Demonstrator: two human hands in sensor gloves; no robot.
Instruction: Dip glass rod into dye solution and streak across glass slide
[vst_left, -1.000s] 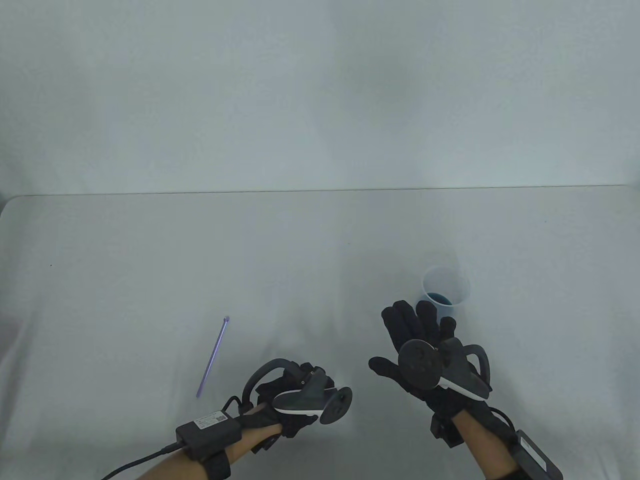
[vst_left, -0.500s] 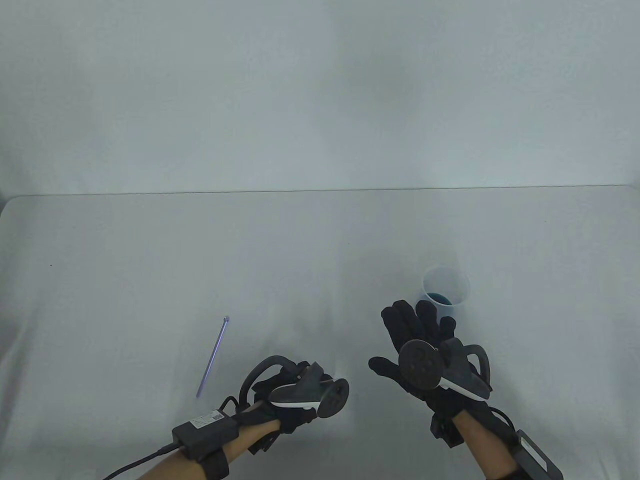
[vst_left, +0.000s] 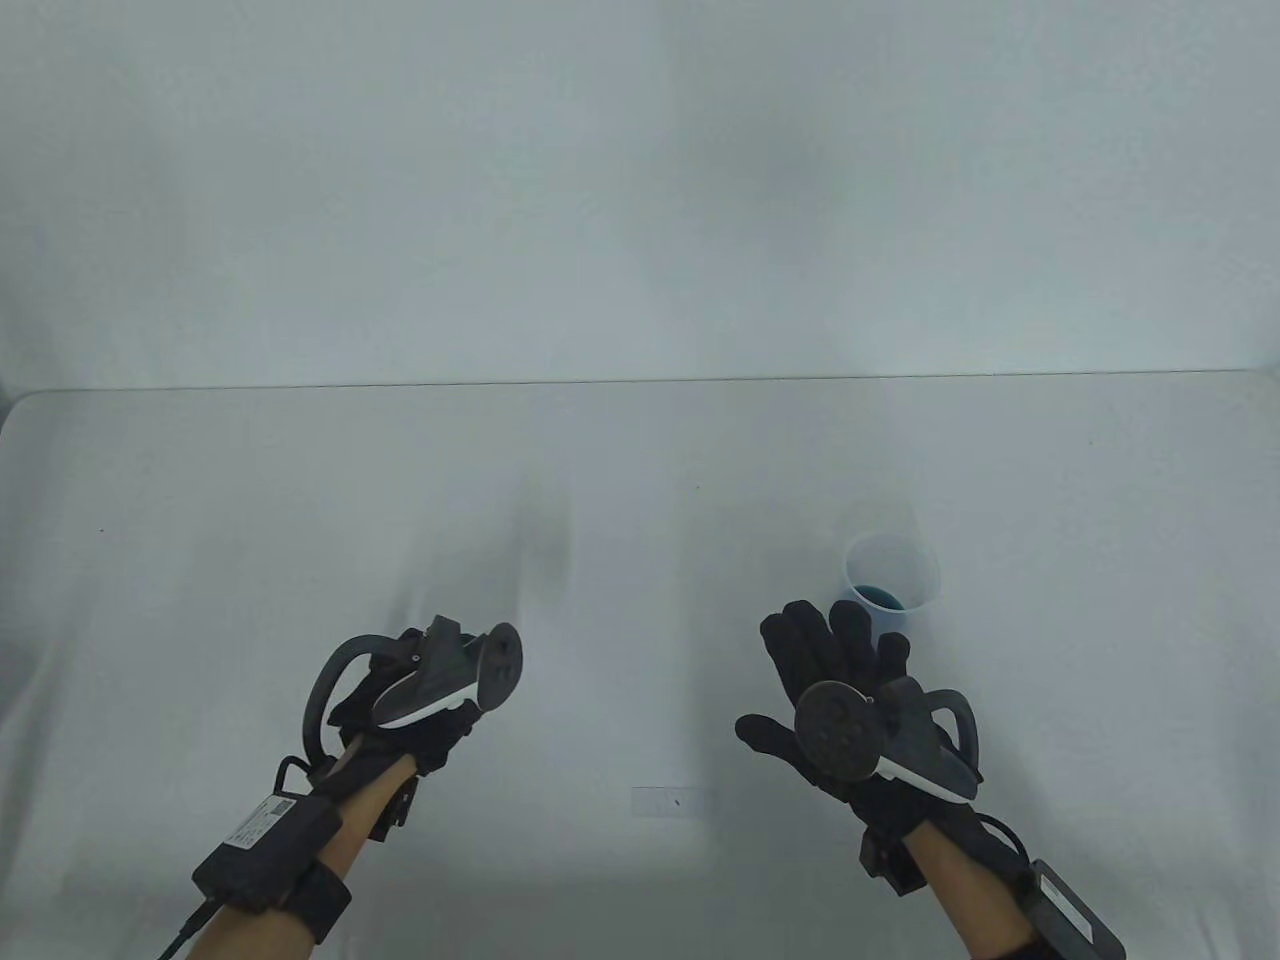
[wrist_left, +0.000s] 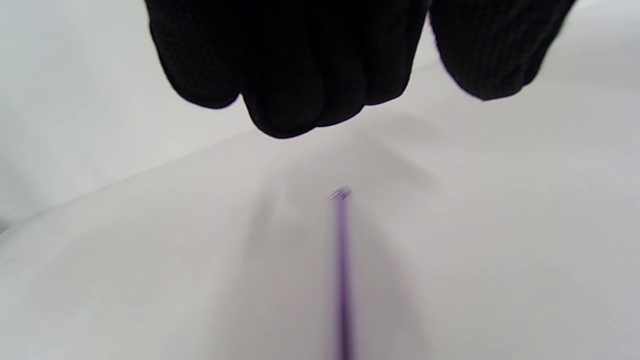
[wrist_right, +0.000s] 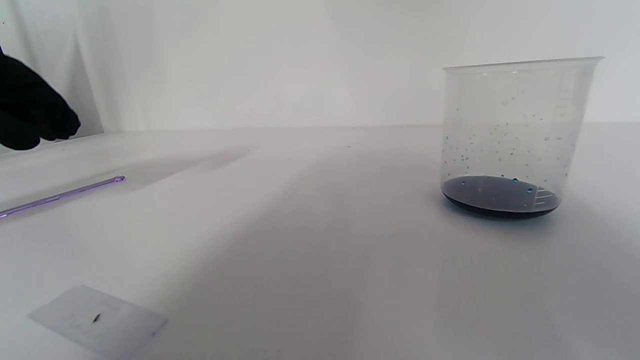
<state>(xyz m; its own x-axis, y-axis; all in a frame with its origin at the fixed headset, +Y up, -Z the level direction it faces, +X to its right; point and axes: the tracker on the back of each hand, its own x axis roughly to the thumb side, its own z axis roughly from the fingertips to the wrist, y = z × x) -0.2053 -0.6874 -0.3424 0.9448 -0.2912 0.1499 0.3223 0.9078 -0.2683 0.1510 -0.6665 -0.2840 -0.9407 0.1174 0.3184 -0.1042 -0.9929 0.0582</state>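
The purple glass rod (wrist_left: 341, 280) lies flat on the counter (vst_left: 640, 480) right under the left hand (vst_left: 400, 700), whose curled fingers (wrist_left: 285, 75) aren't touching it. The right hand (vst_left: 840, 690) is spread, holding nothing, near the cup (wrist_right: 510, 135) with a bit of dark dye (wrist_right: 500, 196). The slide (vst_left: 672, 802) sits between the hands.

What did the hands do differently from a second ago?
The left hand moved forward and to the left, and is now above the purple glass rod, hiding it in the table view; its fingers hang above the rod without touching it. Its move uncovered the glass slide. The right hand and the beaker stayed put.
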